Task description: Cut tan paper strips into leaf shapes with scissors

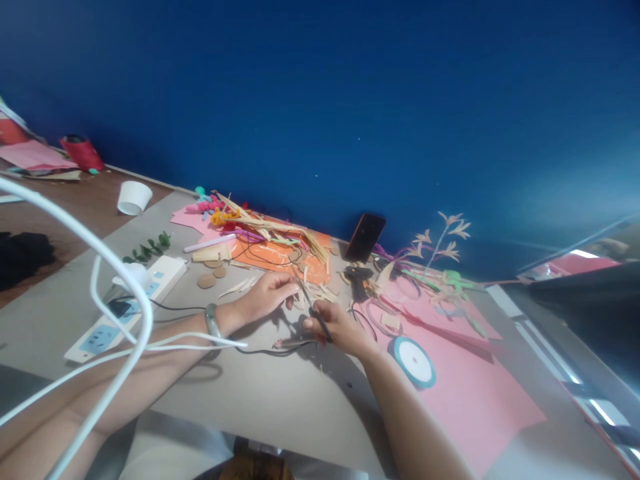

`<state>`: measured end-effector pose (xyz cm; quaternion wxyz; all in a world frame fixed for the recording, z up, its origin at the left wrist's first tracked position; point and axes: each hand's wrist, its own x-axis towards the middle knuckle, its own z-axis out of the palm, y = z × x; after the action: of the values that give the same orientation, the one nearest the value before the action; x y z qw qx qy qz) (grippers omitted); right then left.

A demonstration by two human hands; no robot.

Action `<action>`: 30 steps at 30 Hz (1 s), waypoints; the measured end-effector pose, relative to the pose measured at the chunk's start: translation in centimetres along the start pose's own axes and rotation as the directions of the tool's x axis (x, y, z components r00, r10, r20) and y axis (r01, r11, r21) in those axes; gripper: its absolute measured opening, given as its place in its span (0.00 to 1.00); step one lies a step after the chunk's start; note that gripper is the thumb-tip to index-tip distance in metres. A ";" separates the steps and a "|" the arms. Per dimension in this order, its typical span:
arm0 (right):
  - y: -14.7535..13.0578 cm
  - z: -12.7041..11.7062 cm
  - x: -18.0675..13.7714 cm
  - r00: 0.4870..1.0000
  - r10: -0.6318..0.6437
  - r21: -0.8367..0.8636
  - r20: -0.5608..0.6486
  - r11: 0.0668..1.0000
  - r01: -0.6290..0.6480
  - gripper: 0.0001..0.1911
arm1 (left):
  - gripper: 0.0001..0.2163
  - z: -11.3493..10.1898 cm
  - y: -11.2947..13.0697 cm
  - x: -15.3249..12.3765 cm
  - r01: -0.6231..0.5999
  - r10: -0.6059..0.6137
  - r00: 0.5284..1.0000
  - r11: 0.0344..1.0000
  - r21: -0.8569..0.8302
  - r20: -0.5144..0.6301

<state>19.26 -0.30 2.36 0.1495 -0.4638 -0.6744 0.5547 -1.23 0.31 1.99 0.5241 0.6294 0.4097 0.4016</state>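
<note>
My left hand (pixel 267 295) reaches across the grey table, its fingers pinched on a thin pale straw strip (pixel 300 288); a bangle sits on that wrist. My right hand (pixel 337 327) is closed round dark-handled scissors (pixel 313 308), whose blades point up toward the strip between the two hands. Cut pale straw pieces (pixel 320 292) lie scattered just beyond the fingers. A thin black cord (pixel 270 351) runs along the table beneath both hands.
An orange sheet (pixel 280 257) with straw and colourful pipe cleaners lies behind. Pink paper (pixel 450 373) with a teal ribbon roll (pixel 414 361) is at right. A phone (pixel 365 237) leans on the blue wall. A white power strip (pixel 127 303) and paper cup (pixel 133 197) are left.
</note>
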 end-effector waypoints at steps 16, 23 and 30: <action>-0.3 1.1 0.4 0.876 -0.192 0.076 -0.442 0.965 0.250 0.22 | 0.03 0.7 -1.5 -0.3 0.162 -0.141 0.921 0.986 -0.029 0.363; 0.1 1.3 0.4 0.870 -0.193 0.063 -0.453 0.967 0.247 0.18 | 0.03 0.5 -1.7 0.1 0.098 -0.087 0.967 0.995 -0.034 0.241; 0.3 1.5 0.7 0.876 -0.153 0.144 -0.457 0.959 0.243 0.19 | 0.07 0.0 -1.0 0.6 0.083 -0.078 0.994 0.994 -0.068 0.083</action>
<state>17.91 -0.67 1.37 0.3997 -0.4885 -0.6086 0.4808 -1.10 0.97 1.06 0.5780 0.6087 0.3989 0.3691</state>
